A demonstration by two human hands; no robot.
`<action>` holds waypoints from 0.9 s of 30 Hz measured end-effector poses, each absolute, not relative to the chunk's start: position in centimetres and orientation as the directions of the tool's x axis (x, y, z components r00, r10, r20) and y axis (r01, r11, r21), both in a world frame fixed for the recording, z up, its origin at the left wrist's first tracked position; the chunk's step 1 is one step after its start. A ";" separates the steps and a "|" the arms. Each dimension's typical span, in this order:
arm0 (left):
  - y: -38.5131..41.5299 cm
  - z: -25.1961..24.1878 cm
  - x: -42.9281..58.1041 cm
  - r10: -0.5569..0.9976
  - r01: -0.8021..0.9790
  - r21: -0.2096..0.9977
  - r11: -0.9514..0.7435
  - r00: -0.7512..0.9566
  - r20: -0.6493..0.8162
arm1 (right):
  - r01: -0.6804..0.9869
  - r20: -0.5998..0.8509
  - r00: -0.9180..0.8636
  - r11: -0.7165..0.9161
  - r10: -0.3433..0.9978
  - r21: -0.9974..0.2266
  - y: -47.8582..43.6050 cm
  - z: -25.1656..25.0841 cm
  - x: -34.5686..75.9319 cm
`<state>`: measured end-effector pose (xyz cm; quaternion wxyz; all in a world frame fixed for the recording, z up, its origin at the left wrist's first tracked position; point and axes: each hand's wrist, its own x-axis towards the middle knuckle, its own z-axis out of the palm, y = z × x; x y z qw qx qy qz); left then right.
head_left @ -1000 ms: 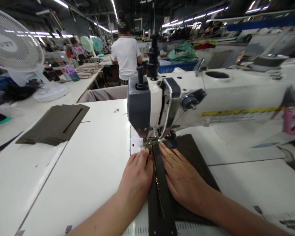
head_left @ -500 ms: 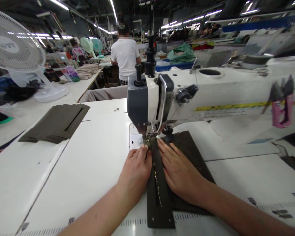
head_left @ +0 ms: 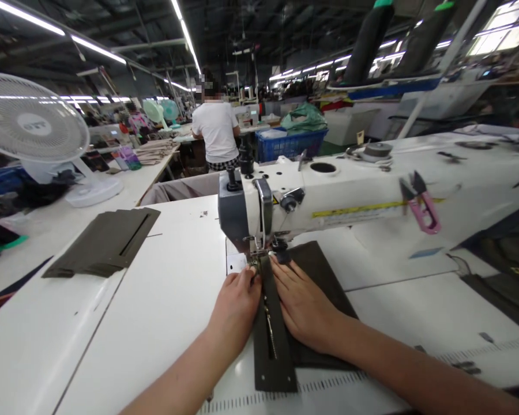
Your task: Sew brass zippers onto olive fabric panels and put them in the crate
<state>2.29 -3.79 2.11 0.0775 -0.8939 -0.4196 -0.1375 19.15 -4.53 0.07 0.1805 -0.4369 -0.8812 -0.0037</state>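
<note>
A dark olive strip [head_left: 282,340] with a slot lies lengthwise under the needle area of a white sewing machine [head_left: 354,193]. A zipper [head_left: 268,320] with metallic teeth shows in the slot. My left hand [head_left: 236,305] has its fingers curled and pressed together at the strip's left edge, close to the presser foot [head_left: 259,252]. What its fingertips pinch is partly hidden. My right hand [head_left: 307,305] lies flat, fingers stretched out, along the strip's right side. Beneath it is a larger dark olive fabric piece [head_left: 315,268].
Slotted olive pieces [head_left: 99,242] are stacked on the table at left. A white fan [head_left: 34,121] stands behind them. Pink-handled snips [head_left: 421,207] hang on the machine arm. Farther back are a blue crate [head_left: 289,144] and a person in a white shirt [head_left: 216,129].
The camera view has shifted, showing more of the ceiling and the machine's right side. Both hands keep the same places on the strip, which has barely moved relative to the machine.
</note>
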 end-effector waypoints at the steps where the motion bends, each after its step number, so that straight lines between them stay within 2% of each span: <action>1: -3.6 2.1 2.2 0.721 0.765 -0.021 -0.644 0.616 0.318 | 0.770 0.316 -0.553 0.618 0.771 -0.159 -4.4 0.2 19.1; 6: -2.5 1.7 2.0 0.681 0.740 -0.015 -0.672 0.626 0.381 | 0.752 0.330 -0.560 0.633 0.760 -0.182 -3.4 0.4 18.9; 12: -1.9 1.8 1.8 0.719 0.773 0.007 -0.634 0.587 0.373 | 0.717 0.334 -0.574 0.656 0.747 -0.236 -2.3 1.2 19.3; 16: -3.4 2.0 1.1 0.686 0.721 0.052 -0.691 0.631 0.363 | 0.657 0.414 -0.599 0.716 0.686 -0.236 -5.2 1.5 19.7; 18: -4.6 2.1 0.7 0.671 0.698 0.078 -0.711 0.642 0.369 | 0.613 0.514 -0.606 0.768 0.607 -0.184 -7.2 1.1 19.5; 21: -5.9 2.3 0.5 0.689 0.696 0.150 -0.702 0.610 0.392 | 0.606 0.651 -0.591 0.795 0.477 -0.032 -9.3 0.2 18.8; 24: -6.3 2.4 0.6 0.712 0.699 0.216 -0.682 0.567 0.414 | 0.613 0.677 -0.615 0.786 0.405 0.086 -9.8 0.0 18.1; 27: -6.3 2.0 1.0 0.695 0.695 0.207 -0.689 0.552 0.461 | 0.580 0.676 -0.646 0.804 0.354 0.132 -9.7 0.3 17.8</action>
